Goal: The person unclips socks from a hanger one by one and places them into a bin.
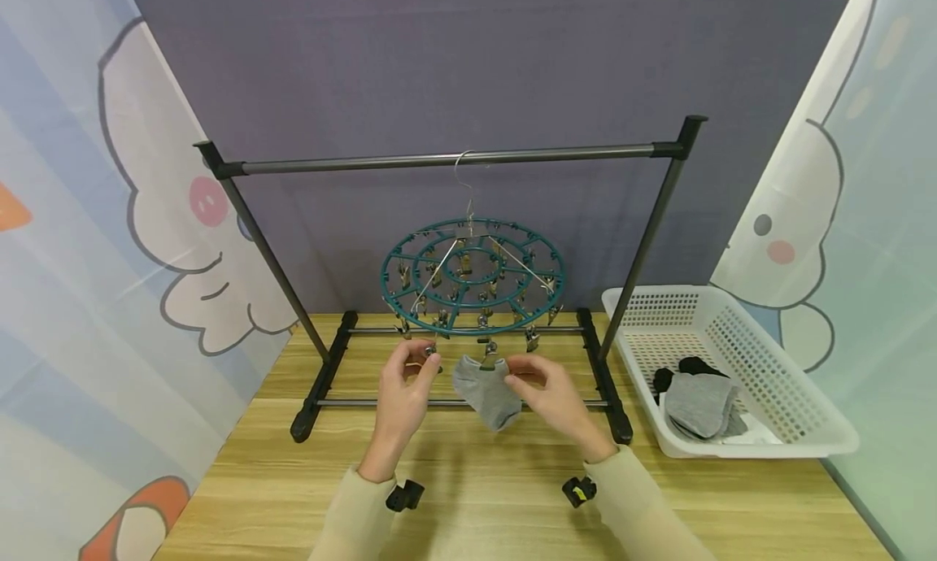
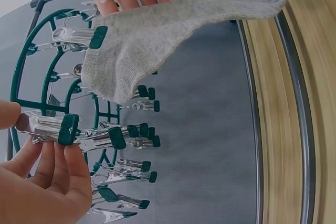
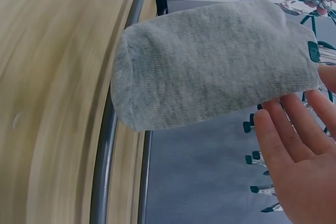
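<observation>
A grey sock (image 1: 489, 390) hangs by its cuff from a metal clip with green tips (image 2: 97, 37), below the round green hanger (image 1: 388, 289). My right hand (image 1: 547, 394) pinches the sock's cuff at its right corner, thumb in front and fingers behind, as the right wrist view shows. To the left, my left hand (image 1: 403, 394) pinches another metal clip (image 2: 50, 127) between thumb and fingers. That clip's green tips point down, with no cloth between them. Seen close up, the sock (image 3: 210, 66) hangs with its toe downward.
A dark metal rack (image 1: 351, 163) carries the hanger by its hook. Several other clips (image 1: 531, 337) dangle from the rings. A white basket (image 1: 812, 406) at the right holds grey socks (image 1: 699, 402) and black ones (image 1: 695, 367). Everything stands on a wooden table (image 1: 483, 496).
</observation>
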Available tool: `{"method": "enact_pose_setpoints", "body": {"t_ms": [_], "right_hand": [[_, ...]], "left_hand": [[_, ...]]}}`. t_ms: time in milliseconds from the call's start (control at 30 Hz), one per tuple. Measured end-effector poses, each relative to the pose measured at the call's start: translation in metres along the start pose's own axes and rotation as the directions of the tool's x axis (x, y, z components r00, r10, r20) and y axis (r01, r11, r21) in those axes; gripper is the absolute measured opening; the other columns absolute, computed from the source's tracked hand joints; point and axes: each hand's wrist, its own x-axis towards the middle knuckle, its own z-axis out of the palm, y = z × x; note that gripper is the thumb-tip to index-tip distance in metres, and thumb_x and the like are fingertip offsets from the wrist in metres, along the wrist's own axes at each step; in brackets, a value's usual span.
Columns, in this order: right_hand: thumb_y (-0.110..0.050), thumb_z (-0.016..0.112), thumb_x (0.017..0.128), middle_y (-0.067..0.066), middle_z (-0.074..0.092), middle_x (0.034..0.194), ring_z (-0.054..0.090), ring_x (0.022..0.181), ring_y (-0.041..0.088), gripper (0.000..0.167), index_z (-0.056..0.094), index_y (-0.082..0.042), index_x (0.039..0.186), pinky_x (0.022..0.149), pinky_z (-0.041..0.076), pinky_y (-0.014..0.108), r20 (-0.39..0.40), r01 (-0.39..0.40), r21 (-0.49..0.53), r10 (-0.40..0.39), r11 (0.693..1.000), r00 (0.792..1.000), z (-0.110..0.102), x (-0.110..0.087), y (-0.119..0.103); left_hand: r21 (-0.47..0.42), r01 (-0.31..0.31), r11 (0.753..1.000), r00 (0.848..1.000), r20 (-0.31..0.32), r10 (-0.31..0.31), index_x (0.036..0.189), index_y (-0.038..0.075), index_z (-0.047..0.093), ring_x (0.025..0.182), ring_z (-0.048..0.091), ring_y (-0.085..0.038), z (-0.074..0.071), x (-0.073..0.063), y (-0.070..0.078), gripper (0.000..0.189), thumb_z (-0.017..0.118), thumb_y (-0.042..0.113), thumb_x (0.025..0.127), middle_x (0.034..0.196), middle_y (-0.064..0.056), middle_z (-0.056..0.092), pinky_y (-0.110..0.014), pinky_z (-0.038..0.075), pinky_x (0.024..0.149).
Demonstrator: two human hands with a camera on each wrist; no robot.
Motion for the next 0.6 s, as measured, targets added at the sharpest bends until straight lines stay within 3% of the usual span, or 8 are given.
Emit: {"method": "enact_pose_setpoints", "body": {"t_ms": [200, 600], "right_hand": [[-0.013, 0.071, 0.097, 0.013, 0.07, 0.112, 0.067, 0.102, 0.026, 0.027, 0.069, 0.0, 0.121, 0.089, 0.055, 0.032, 0.017, -0.026, 0.021, 0.026, 0.999, 1.0, 0.006, 0.002, 0.003], [-0.01, 0.072, 0.096, 0.012, 0.071, 0.102, 0.066, 0.089, 0.023, 0.017, 0.073, 0.002, 0.108, 0.079, 0.056, 0.034, 0.015, -0.063, 0.007, 0.063, 0.998, 0.998, 0.014, 0.003, 0.0]], "left_hand": [[-0.009, 0.0, 1.0, 1.0, -0.001, 0.0, 0.117, 0.002, 0.067, 0.093, 0.059, -0.02, 0.001, 0.0, -0.001, 0.019, 0.065, 0.012, 0.101, 0.099, -0.01, 0.064, -0.032, 0.049, 0.084], [-0.001, -0.005, 1.0, 1.0, -0.003, 0.005, 0.118, 0.002, 0.067, 0.093, 0.058, -0.02, 0.002, 0.001, -0.001, 0.019, 0.064, 0.013, 0.102, 0.1, -0.01, 0.064, -0.031, 0.049, 0.084]]}}
